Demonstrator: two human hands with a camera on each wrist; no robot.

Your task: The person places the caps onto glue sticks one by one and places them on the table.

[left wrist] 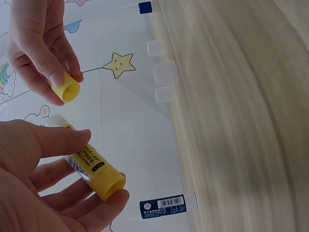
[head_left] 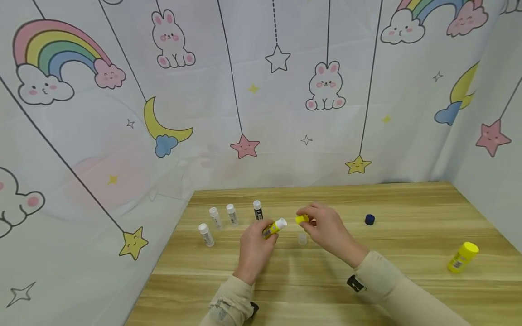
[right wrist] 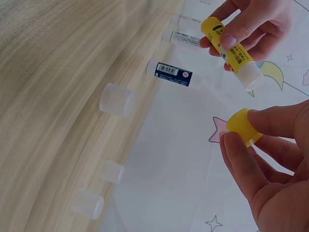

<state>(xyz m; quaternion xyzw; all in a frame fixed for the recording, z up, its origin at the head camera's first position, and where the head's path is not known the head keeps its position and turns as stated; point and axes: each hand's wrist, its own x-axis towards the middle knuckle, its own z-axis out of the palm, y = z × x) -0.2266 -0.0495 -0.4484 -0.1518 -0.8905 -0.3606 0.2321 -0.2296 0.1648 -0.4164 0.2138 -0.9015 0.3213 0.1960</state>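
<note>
Glue stick [head_left: 271,230] sits clasped in my left grip [head_left: 257,242], white end to the right, above the bench [head_left: 302,290]; my right grip [head_left: 326,224] pinches a yellow cap [head_left: 302,219] near it. Clear caps [right wrist: 118,100] stand below; left, three white tubes [head_left: 206,235]; right, a blue cap [head_left: 369,219] and, nearer, a yellow tube [head_left: 462,257].

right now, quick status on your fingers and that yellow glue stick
Left fingers grip yellow glue stick, white end uncovered. Right fingers pinch yellow cap, apart from stick. Nothing visible between cap and stick.
</note>
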